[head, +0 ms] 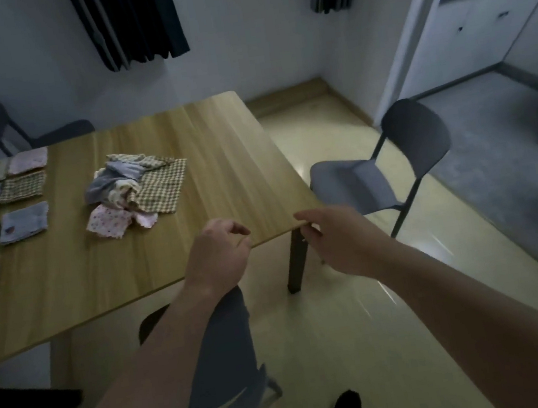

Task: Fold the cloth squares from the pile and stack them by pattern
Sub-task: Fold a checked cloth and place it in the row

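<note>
Pile (pixel 136 191): loose patterned cloth squares, centre left, on the table (pixel 216 135).
Folded squares (pixel 6 192): rows along the left edge.
Left hand (pixel 219 255): lower centre, grip loosely curled, empty.
Right hand (pixel 335 239): at the table corner; grip unclear.
Chair (pixel 377 174): right of the table.

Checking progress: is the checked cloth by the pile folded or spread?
Spread: the checked cloth lies open and mostly flat, partly under the crumpled pile.

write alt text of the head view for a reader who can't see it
A person's left hand and right hand are at the near corner of a wooden table, holding no cloth. A loose pile of cloth squares lies mid-table, folded squares laid out to its left.
</note>
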Available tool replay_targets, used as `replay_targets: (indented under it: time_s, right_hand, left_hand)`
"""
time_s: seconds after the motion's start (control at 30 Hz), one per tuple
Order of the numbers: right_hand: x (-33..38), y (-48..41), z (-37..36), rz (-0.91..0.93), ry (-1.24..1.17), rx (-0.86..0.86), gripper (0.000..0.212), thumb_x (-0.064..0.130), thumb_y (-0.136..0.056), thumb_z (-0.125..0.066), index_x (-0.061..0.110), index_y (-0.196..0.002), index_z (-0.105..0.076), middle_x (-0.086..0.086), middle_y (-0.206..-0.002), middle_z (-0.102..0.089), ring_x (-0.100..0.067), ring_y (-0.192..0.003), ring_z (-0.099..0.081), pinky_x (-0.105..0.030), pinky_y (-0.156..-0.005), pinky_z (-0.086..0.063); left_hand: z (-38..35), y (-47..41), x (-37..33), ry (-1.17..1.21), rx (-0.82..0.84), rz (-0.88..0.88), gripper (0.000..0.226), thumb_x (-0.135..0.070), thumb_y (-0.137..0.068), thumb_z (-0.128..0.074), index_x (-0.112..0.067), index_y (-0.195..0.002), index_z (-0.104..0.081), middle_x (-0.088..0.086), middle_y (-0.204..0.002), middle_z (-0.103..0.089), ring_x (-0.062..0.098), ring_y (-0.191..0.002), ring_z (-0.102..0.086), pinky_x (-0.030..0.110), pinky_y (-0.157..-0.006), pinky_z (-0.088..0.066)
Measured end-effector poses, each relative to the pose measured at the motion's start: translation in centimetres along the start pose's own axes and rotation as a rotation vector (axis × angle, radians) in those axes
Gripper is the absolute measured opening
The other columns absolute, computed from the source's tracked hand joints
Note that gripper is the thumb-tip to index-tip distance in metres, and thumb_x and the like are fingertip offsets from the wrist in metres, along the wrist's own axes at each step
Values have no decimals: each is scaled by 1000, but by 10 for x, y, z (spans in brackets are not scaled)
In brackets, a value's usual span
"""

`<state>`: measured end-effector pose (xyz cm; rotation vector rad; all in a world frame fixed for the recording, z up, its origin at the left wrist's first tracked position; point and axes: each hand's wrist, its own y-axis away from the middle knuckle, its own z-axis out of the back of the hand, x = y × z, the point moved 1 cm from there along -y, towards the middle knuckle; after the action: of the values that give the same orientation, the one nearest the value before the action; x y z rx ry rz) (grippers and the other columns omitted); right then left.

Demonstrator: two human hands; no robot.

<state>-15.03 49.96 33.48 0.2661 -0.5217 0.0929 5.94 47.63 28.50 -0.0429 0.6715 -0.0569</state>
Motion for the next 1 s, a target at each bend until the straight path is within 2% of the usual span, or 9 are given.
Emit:
replay_targets:
  time_s: [0.1,0.2,0.4,0.43,0.5,0.63,0.77,0.9,1.0]
  right_hand:
    - [-36,-30,35,-2,62,41,42,27,-109,-39,28,-150,-46,-2,-136,-62,-22,-117,-62,-35,-94,-53]
    - [-60,-63,69,37,115,69,41,25,-109,-37,27,-150,-46,-3,-132,-64,-20,-112,-64,-25,-81,-49]
    - [-91,-158,115,186,80,98,41,29,-109,-38,29,-149,-47,-1,-134,-64,-22,-111,-66,-18,-64,-42]
    - [-92,-170,117,210,82,107,41,30,-109,-38,30,-149,-47,-1,-137,-62,-21,-112,-65,-17,-65,-45]
    - [-98,-207,126,285,103,154,42,30,-109,-38,31,-150,-46,1,-144,-57,-20,-117,-63,-25,-80,-51]
    - [-108,-264,137,433,177,273,44,29,-109,-36,27,-152,-45,-1,-151,-50,-24,-133,-52,-31,-104,-46]
    - [-100,-323,155,590,248,374,43,27,-108,-37,24,-150,-48,-5,-152,-50,-26,-135,-51,-34,-107,-45]
    - [-74,-365,147,737,379,478,43,22,-107,-37,19,-149,-46,-8,-151,-50,-29,-134,-50,-39,-110,-43]
    - [-56,-388,131,853,529,543,48,21,-109,-32,15,-156,-35,-1,-162,-33,-24,-146,-36,-35,-115,-35]
  left_hand:
    - [-32,-33,-31,37,4,51,8,-26,-95,-67,-26,-103,-69,-10,-112,-57,6,-102,-54,20,-81,-39]
    - [-50,-63,-70,26,-23,60,12,-28,-97,-65,-24,-108,-69,-12,-111,-54,2,-97,-50,8,-67,-31]
    - [-69,-133,-115,-27,-113,150,13,-27,-98,-65,-24,-110,-68,-14,-110,-50,1,-96,-50,8,-63,-30]
    - [-70,-140,-115,-33,-113,175,12,-27,-97,-65,-24,-109,-68,-13,-110,-51,2,-94,-51,8,-62,-30]
    - [-75,-161,-116,-23,-152,270,9,-26,-96,-67,-24,-104,-69,-10,-110,-54,5,-86,-54,12,-59,-33]
    - [-81,-181,-114,-27,-249,462,8,-25,-95,-66,-25,-103,-69,-6,-110,-59,3,-80,-53,15,-59,-38]
    - [-86,-193,-131,-47,-334,645,12,-29,-97,-65,-26,-108,-69,-10,-112,-56,4,-89,-54,14,-62,-38]
    - [-89,-195,-133,-47,-392,798,11,-31,-97,-64,-27,-107,-67,-10,-115,-54,6,-103,-52,23,-82,-44]
    - [-89,-201,-116,-50,-437,877,9,-32,-97,-65,-29,-105,-67,-10,-120,-57,4,-105,-53,22,-83,-42]
